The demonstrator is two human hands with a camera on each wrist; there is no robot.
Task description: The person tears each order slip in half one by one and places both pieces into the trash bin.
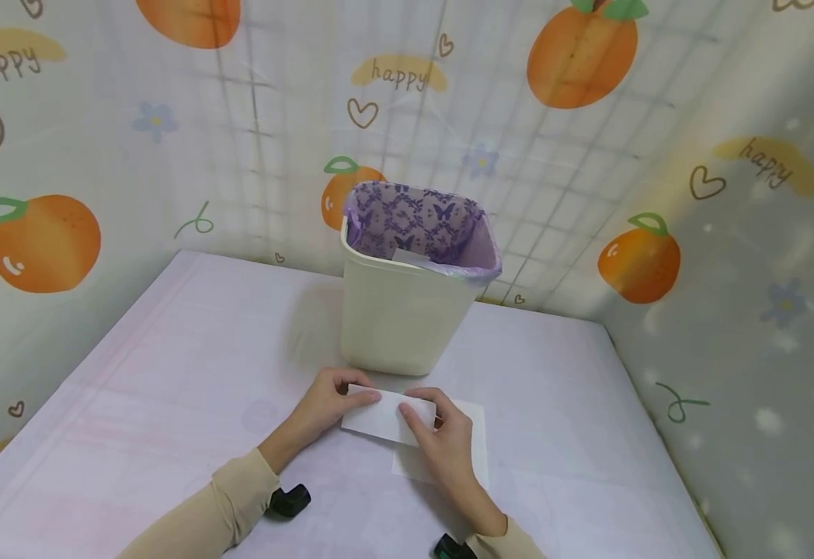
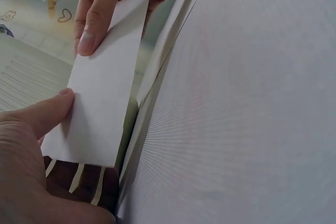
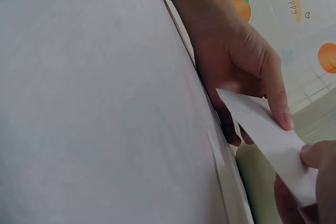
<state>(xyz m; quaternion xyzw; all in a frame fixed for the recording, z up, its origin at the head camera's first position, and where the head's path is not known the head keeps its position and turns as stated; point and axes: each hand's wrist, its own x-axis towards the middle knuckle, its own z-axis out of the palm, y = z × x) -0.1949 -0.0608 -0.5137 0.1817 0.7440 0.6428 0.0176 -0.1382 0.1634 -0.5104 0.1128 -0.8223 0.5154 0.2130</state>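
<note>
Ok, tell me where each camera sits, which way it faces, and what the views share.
Head: on the head, facing forward and down at the white paper and the bin; left hand, right hand and sleeves show.
Left wrist: on the left wrist, facing the white paper; left hand near, right hand beyond.
Right wrist: on the right wrist, facing the white paper; right hand at the right edge, left hand beyond.
Shared: both wrist views show the white paper and both hands.

Head view looking forward and down, wrist views close, facing inward, all sharing white paper (image 1: 379,419)
</note>
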